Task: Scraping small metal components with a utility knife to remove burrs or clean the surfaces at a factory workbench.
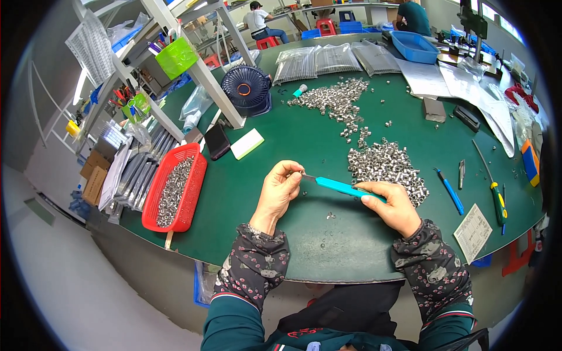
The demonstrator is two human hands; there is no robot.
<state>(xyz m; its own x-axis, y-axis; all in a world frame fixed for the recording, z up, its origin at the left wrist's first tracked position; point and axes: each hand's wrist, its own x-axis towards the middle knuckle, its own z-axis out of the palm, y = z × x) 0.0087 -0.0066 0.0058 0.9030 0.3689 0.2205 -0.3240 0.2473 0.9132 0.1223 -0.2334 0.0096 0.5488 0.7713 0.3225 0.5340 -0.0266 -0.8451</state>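
My left hand is closed in a pinch on a small metal piece, mostly hidden by the fingertips; it looks like the loose rings nearby. In my right hand lies a utility knife with a teal handle, its blade pointing left and meeting the pinched piece. Just beyond the right hand spreads a pile of small metal rings. A few tiny scraps lie on the green table between my forearms. To the left stands a red plastic basket filled with small metal pieces.
Another heap of rings lies farther back. A phone, a pale green-white block and a dark fan stand left of it. Rightward are a blue pen-like tool, a screwdriver and a printed sheet. Two people sit far back.
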